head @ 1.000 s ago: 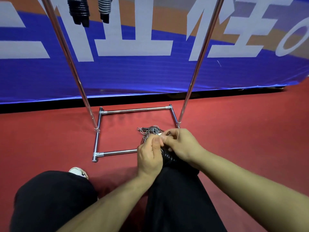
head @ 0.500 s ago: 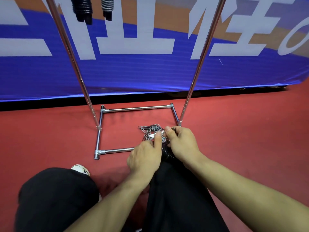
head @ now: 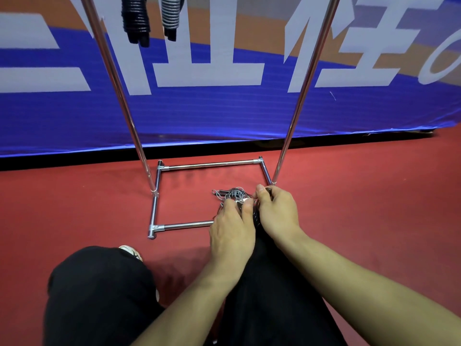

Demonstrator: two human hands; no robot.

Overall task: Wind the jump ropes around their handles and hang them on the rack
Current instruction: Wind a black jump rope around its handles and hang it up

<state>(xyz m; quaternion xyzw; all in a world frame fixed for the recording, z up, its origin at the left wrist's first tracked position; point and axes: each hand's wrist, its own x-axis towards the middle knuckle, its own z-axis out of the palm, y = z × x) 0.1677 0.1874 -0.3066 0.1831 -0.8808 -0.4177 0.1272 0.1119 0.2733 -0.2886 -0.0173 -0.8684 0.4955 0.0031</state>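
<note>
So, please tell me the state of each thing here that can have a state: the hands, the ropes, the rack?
left hand: fingers curled on the loose rope
right hand: gripping the loose rope's black handle
loose rope: tangled grey bundle, not yet wound, low over the floor
black rope: wound, hanging on the rack
grey rope: wound, hanging beside it
rack: standing upright on the floor

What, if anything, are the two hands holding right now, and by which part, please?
Both the left hand and right hand grip the jump rope bundle at its near end; the exact spot is hidden.
</note>
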